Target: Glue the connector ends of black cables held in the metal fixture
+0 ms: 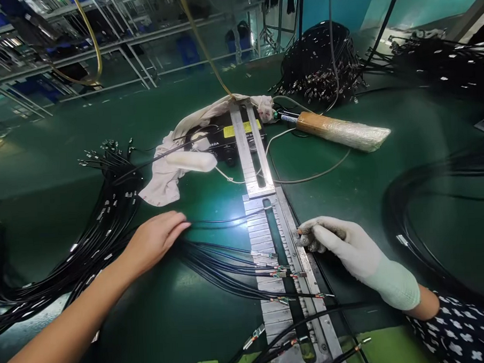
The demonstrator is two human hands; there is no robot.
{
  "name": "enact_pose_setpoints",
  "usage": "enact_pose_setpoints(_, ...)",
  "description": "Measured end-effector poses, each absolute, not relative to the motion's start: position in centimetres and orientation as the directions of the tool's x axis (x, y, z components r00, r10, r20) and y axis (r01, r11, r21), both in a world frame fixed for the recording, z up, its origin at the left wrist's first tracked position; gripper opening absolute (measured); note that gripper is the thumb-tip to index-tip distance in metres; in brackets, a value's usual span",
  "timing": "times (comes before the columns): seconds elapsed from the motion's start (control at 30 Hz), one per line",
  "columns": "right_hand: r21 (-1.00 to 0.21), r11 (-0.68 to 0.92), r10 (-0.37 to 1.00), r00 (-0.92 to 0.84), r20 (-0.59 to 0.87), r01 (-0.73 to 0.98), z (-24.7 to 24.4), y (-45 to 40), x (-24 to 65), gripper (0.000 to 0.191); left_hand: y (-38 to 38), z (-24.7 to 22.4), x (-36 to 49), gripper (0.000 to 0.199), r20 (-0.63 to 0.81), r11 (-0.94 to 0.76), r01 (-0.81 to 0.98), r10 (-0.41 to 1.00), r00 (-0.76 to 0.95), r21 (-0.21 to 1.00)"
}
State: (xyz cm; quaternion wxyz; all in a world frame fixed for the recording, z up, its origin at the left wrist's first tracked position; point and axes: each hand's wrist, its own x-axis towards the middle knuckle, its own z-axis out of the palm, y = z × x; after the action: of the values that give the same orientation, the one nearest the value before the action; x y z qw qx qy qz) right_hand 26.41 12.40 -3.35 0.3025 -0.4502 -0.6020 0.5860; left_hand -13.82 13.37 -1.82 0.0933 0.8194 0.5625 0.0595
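Note:
My bare left hand pinches a thin black cable between thumb and fingers. That cable reaches right to the slotted metal fixture, where a bright light glows at its left edge. Below it, several black cables fan out across the fixture, their metal connector ends lying over the slots. My right hand, in a white glove with dirty fingertips, is closed beside the fixture's right rail. Whatever its fingers may hold is hidden.
Behind the fixture lie a black control box, a white cloth and a tool with a wrapped handle. Bundles of black cables lie at left, back right and right. Racks stand behind the green table.

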Motion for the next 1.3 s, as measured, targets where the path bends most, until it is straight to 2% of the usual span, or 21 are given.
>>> enact_pose_setpoints(0.13,-0.966,-0.022,0.892,-0.431,-0.136,0.259,-3.9,12.1,26.4,0.034,11.4,-1.4,-15.3,0.035,-0.154,-0.38,0.914,0.904,0.399,0.139)
enact_pose_setpoints(0.23,-0.958,0.013,0.887,-0.445,-0.12,0.285,-4.0,12.1,26.3,0.033,10.3,-1.0,-15.7,0.035,-0.227,-0.359,0.92,0.894,0.387,0.158)
enact_pose_setpoints(0.4,-0.956,0.018,0.886,-0.449,-0.12,0.291,-3.7,12.1,26.2,0.032,10.2,-0.8,-14.1,0.026,-0.134,-0.362,0.904,0.908,0.398,0.229)
enact_pose_setpoints(0.53,-0.958,0.017,0.888,-0.445,-0.118,0.287,-4.0,12.0,26.2,0.033,11.1,-1.8,-9.1,0.03,-0.052,-0.422,0.843,0.884,0.464,0.332)
enact_pose_setpoints(0.6,-0.959,0.029,0.887,-0.449,-0.105,0.283,-4.2,12.0,26.4,0.035,10.9,-2.4,-6.7,0.024,-0.023,-0.439,0.813,0.875,0.483,0.383)
enact_pose_setpoints(0.77,-0.97,-0.035,0.88,-0.454,-0.144,0.241,-3.6,12.0,26.6,0.035,9.0,-2.7,-5.2,0.016,-0.05,-0.378,0.738,0.873,0.485,0.559)
enact_pose_setpoints(0.87,-0.962,-0.066,0.873,-0.452,-0.184,0.265,-2.1,12.9,26.2,0.033,9.2,-2.4,-5.2,0.015,-0.034,-0.35,0.759,0.898,0.439,0.55)
enact_pose_setpoints(0.93,-0.949,-0.019,0.877,-0.45,-0.167,0.316,-1.4,13.7,25.8,0.029,10.2,-2.4,-4.0,0.016,0.008,-0.374,0.773,0.902,0.431,0.513)
enact_pose_setpoints(1.03,-0.926,0.086,0.907,-0.413,-0.079,0.367,-1.8,14.9,24.9,0.024,12.1,-2.6,-0.9,0.017,0.06,-0.412,0.763,0.894,0.443,0.497)
enact_pose_setpoints(1.13,-0.911,0.167,0.941,-0.337,0.033,0.376,-3.3,15.5,24.2,0.021,13.2,-2.9,1.4,0.009,0.069,-0.42,0.728,0.886,0.459,0.542)
enact_pose_setpoints(1.23,-0.895,0.247,0.93,-0.349,0.111,0.372,-4.3,15.5,23.9,0.019,12.9,-3.1,0.8,0.011,0.056,-0.392,0.708,0.892,0.448,0.588)
enact_pose_setpoints(1.3,-0.887,0.277,0.916,-0.379,0.128,0.37,-4.4,15.5,23.9,0.018,12.1,-3.1,-1.1,0.011,0.037,-0.376,0.728,0.899,0.435,0.573)
